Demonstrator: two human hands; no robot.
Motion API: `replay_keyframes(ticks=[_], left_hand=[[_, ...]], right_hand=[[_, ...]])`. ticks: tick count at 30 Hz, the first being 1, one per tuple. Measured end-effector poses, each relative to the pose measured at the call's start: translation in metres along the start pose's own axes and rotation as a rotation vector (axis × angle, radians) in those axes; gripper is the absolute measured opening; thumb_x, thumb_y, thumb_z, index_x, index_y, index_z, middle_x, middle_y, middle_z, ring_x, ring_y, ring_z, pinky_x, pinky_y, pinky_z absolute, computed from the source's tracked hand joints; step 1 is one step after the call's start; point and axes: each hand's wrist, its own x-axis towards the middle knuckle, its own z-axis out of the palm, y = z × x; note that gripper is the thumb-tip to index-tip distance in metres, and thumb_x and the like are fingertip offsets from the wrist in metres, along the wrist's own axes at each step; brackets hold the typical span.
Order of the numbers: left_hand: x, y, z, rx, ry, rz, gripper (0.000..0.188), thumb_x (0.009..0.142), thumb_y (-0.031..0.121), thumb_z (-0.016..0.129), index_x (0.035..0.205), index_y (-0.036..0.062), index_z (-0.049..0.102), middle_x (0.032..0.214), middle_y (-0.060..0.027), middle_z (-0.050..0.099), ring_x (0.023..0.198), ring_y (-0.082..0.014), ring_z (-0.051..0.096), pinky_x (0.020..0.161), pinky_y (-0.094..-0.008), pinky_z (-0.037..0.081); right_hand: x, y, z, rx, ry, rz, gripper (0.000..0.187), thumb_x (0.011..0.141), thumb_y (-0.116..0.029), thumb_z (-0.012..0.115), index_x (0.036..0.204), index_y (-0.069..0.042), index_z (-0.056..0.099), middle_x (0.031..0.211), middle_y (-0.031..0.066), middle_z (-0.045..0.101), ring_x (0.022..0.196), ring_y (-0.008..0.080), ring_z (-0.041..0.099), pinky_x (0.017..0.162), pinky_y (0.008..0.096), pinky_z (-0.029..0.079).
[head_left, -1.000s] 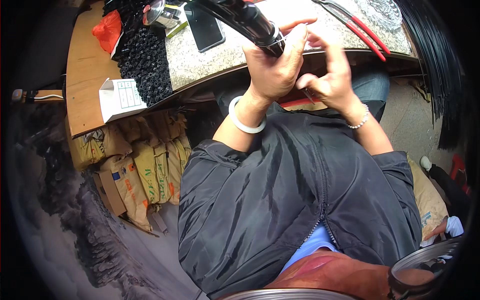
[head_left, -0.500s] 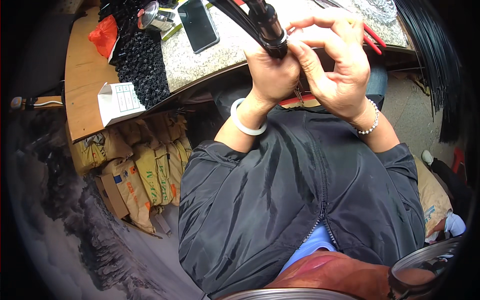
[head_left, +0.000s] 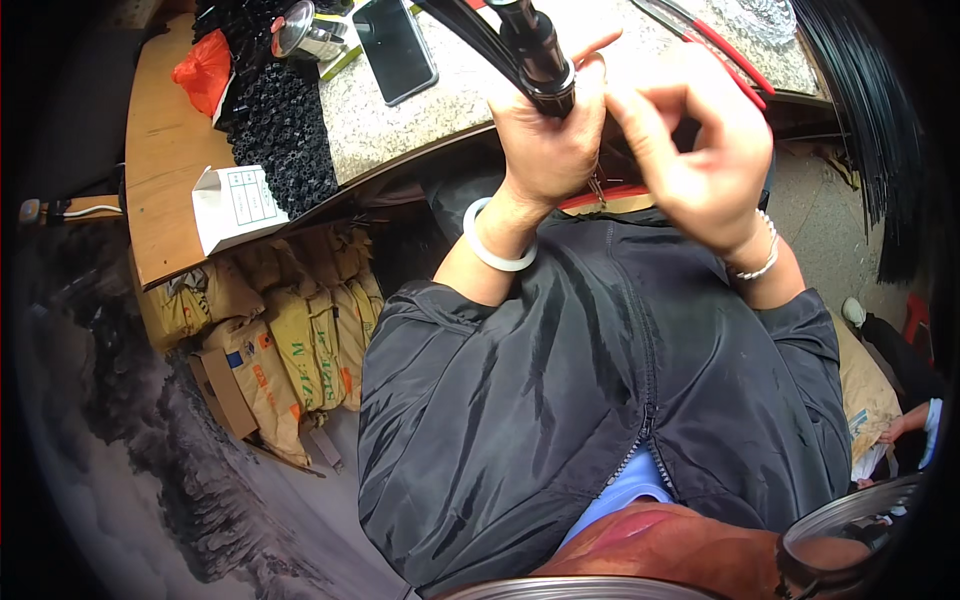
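Observation:
My left hand (head_left: 548, 150) is wrapped round a glossy black rod (head_left: 545, 70) with shiny ring bands, held above the near edge of the stone-topped table. Thin black rods run beside it toward the upper left. One fingertip of that hand sticks out past the rod. My right hand (head_left: 705, 150) is just to the right, apart from the rod and blurred by motion. Its thumb and forefinger come together in a pinch, the other fingers curled; whatever is between them cannot be made out. Below the left hand, small thin metal pieces (head_left: 598, 190) hang near my lap.
On the stone slab (head_left: 375, 135) lie a phone (head_left: 395, 50) and red-handled pliers (head_left: 715, 50). Black tube pieces (head_left: 285, 130), a white box (head_left: 238, 210) and a red bag (head_left: 203, 72) are left. Long black strands (head_left: 865, 120) hang right. Sacks (head_left: 310, 345) stand below; another person's hand (head_left: 905, 425) shows lower right.
My right hand has drawn back to the right, away from the rod and my left hand. The left hand keeps its hold on the rod. The other person's hand has shifted.

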Motion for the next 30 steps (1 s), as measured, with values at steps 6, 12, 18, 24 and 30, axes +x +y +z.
replay_keyframes(ticks=[6,12,18,24,30], left_hand=[[0.004,-0.008,-0.013,0.011,-0.058,-0.003,0.024,0.085,-0.001,0.051,0.106,-0.0111,0.056,0.053,0.0011,0.046,0.038,-0.0029,0.037,0.035,-0.018,0.029],[0.009,0.0,-0.021,-0.062,0.035,-0.109,0.02,0.082,-0.005,0.052,0.098,-0.0023,0.065,0.062,0.0047,0.049,0.051,-0.0017,0.04,0.049,-0.018,0.031],[0.007,0.0,-0.021,-0.058,0.081,-0.149,0.013,0.082,-0.004,0.05,0.086,-0.0029,0.063,0.059,0.0038,0.05,0.05,-0.0023,0.041,0.05,-0.0196,0.036],[0.006,-0.004,-0.026,-0.026,0.066,-0.102,0.009,0.083,-0.004,0.051,0.081,-0.0029,0.06,0.056,0.004,0.048,0.05,-0.0019,0.041,0.055,-0.0209,0.042],[0.007,-0.02,-0.028,0.004,0.05,-0.074,0.024,0.086,0.006,0.056,0.105,-0.0082,0.059,0.048,0.0028,0.047,0.038,-0.0025,0.041,0.036,-0.0172,0.031]], right_hand=[[-0.019,0.055,-0.012,0.483,-0.096,0.607,0.01,0.086,-0.01,0.06,0.082,-0.001,0.058,0.067,-0.0016,0.053,0.06,0.0035,0.047,0.056,0.0185,0.039],[-0.02,0.135,-0.053,-1.049,-0.051,-0.179,0.022,0.079,-0.019,0.065,0.094,-0.004,0.059,0.095,0.0106,0.059,0.082,0.0251,0.056,0.072,0.0329,0.046],[-0.013,0.148,-0.06,-1.054,-0.151,-0.089,0.023,0.082,-0.023,0.061,0.094,-0.005,0.055,0.085,0.0109,0.054,0.08,0.0271,0.055,0.07,0.0357,0.045],[-0.016,0.144,-0.076,-0.846,-0.22,-0.012,0.017,0.086,-0.017,0.058,0.097,-0.004,0.055,0.084,0.0082,0.054,0.075,0.0217,0.054,0.069,0.0302,0.044],[-0.011,0.031,-0.081,-0.505,-0.324,-0.134,0.033,0.068,-0.016,0.074,0.099,-0.01,0.065,0.09,0.0081,0.052,0.076,0.0181,0.057,0.067,0.0254,0.046]])
